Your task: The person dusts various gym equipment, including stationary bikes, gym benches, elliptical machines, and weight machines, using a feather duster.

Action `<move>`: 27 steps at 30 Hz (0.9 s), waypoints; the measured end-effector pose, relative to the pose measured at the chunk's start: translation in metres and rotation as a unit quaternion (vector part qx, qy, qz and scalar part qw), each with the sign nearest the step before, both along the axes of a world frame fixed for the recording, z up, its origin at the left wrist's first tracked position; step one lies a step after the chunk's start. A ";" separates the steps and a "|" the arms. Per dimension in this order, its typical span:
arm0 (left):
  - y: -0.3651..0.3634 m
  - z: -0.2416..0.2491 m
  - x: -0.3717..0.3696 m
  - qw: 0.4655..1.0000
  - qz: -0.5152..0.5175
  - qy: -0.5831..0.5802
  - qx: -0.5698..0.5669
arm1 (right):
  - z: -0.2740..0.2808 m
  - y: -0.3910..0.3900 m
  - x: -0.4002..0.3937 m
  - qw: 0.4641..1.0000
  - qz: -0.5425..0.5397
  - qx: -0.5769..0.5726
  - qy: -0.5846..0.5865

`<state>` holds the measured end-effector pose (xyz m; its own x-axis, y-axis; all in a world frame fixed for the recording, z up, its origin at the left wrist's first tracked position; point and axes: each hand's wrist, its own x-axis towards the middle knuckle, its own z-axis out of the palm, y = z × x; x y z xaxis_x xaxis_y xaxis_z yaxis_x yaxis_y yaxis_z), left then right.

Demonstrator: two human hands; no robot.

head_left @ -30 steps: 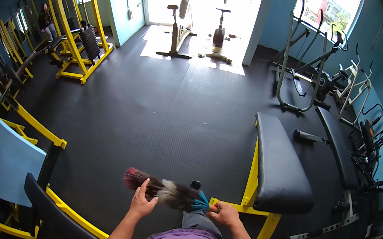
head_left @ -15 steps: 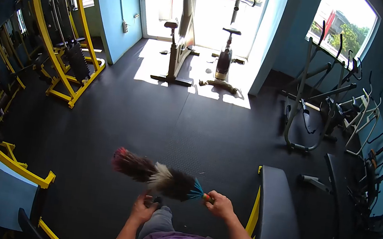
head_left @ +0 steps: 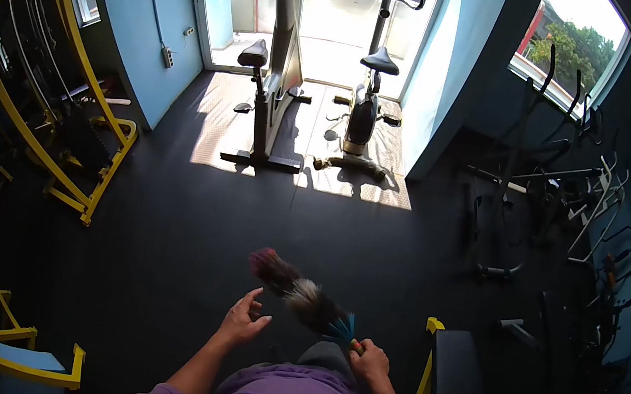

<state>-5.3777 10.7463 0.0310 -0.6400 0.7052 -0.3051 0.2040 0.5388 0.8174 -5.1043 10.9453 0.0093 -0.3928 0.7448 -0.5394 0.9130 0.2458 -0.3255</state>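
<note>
A feather duster point(head_left: 307, 299) with dark, whitish and reddish feathers slants up and left in front of my body. Its handle end, by the blue binding, is in my right hand point(head_left: 371, 360), fingers wrapped around it. My left hand point(head_left: 243, 319) is just left of the feathers, apart from them, with thumb and fingers spread and nothing in it. The reddish tip points away from me over the dark floor point(head_left: 191, 220).
Two exercise bikes point(head_left: 274, 78) point(head_left: 364, 111) stand ahead by the bright glass door. A yellow-framed weight machine point(head_left: 106, 168) is at left. A padded bench point(head_left: 463, 379) is close on my right, with an elliptical machine point(head_left: 505, 199) beyond. A yellow frame point(head_left: 36, 374) sits at lower left.
The duster has swung to a steeper slant, its tip moving right. My left hand has risen slightly and opened. The bikes appear nearer and larger.
</note>
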 end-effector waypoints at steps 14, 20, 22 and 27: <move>0.303 -0.022 -0.328 0.996 0.090 -0.010 0.018 | -0.032 0.324 -0.402 0.992 0.088 -0.052 0.073; 0.408 -0.026 -0.451 0.985 0.153 -0.036 0.077 | -0.065 0.450 -0.574 0.954 0.118 -0.093 0.260; 0.444 -0.032 -0.495 0.983 0.162 -0.050 0.066 | -0.087 0.475 -0.625 0.951 0.084 -0.138 0.263; 0.514 -0.075 -0.614 0.993 0.097 -0.063 0.030 | -0.138 0.524 -0.721 0.973 0.008 -0.189 0.133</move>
<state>-5.9914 11.2608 -0.0437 -0.7248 0.5923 -0.3520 -0.0044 0.5068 0.8621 -5.8251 11.4691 -0.1283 -0.5655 0.5064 -0.6509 0.7813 0.0762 -0.6195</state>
